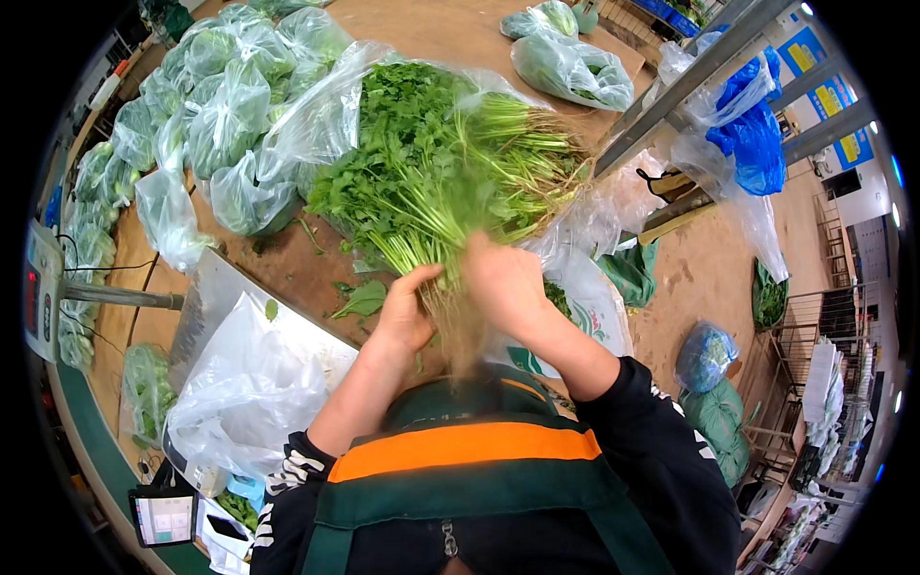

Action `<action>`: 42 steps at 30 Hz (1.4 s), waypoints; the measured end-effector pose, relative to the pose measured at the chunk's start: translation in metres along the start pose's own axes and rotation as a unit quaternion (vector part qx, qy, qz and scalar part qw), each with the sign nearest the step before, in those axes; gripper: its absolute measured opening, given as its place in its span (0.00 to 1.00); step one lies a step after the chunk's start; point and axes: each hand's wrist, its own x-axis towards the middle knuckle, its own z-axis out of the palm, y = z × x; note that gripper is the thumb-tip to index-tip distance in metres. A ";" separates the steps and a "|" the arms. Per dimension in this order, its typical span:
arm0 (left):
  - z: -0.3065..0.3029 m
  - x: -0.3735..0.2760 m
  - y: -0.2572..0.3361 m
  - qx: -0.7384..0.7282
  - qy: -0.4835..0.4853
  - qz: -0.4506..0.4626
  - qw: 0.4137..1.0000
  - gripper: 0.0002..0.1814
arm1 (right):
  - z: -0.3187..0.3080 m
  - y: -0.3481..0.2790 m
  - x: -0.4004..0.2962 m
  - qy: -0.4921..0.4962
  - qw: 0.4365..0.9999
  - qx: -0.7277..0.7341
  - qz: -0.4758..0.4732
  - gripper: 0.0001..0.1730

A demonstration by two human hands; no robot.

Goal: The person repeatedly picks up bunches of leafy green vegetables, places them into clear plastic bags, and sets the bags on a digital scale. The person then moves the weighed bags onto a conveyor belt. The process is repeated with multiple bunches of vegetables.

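Note:
My left hand [408, 309] is closed around the lower stems of a bunch of leafy herbs [402, 241], probably coriander, its thin pale roots hanging below. Beside it on the right, my right hand [499, 284] is at the stems of the bunch and blurred; its fingertips are hidden, so its hold cannot be told. Just beyond both hands lies a big heap of the same herbs [402, 108], leaves to the left and roots to the right, partly wrapped in a clear plastic bag [320, 115].
Many bagged leafy vegetables [230, 115] crowd the table's left side. Near my left arm, white plastic bags [244, 388] lie on a metal scale plate [215, 287]. A metal post [690, 86] with blue bags [755, 136] stands right. More filled bags [571, 72] lie at the back.

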 end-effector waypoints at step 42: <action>0.011 -0.038 0.035 -0.168 -0.032 -0.088 0.981 0.34 | -0.039 0.026 -0.066 0.146 0.481 0.802 0.323 0.09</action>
